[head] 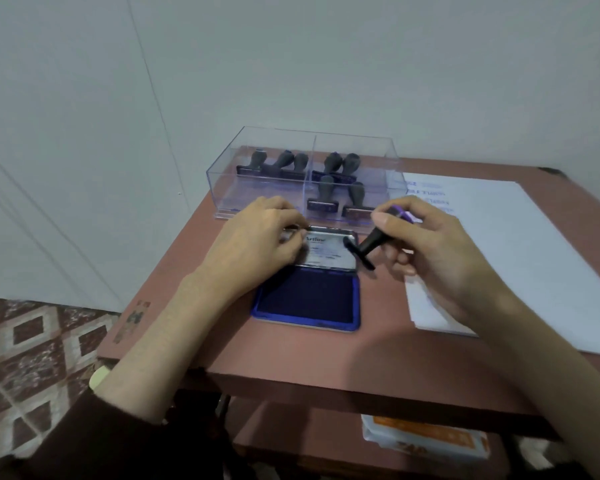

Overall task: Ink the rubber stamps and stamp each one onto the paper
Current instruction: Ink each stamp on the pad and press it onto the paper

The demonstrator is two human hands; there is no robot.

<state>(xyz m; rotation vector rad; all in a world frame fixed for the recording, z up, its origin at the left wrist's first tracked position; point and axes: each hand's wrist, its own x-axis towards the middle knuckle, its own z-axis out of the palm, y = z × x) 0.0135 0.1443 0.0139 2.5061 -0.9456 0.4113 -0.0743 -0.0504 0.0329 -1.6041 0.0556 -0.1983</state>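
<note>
A blue ink pad (309,301) lies open on the reddish table, its lid (329,252) raised at the far side. My left hand (257,244) holds the lid's left edge with curled fingers. My right hand (426,244) grips a black-handled rubber stamp (371,245), tilted, just right of the lid and above the table. White paper (520,258) lies to the right with several blue stamp prints near its far left corner. A clear plastic box (305,174) behind the pad holds several dark-handled stamps (326,192).
The table (291,358) stands against a pale wall; its front edge is close to me. A lower shelf carries an orange and white packet (426,441). Patterned floor tiles (32,358) show at the left.
</note>
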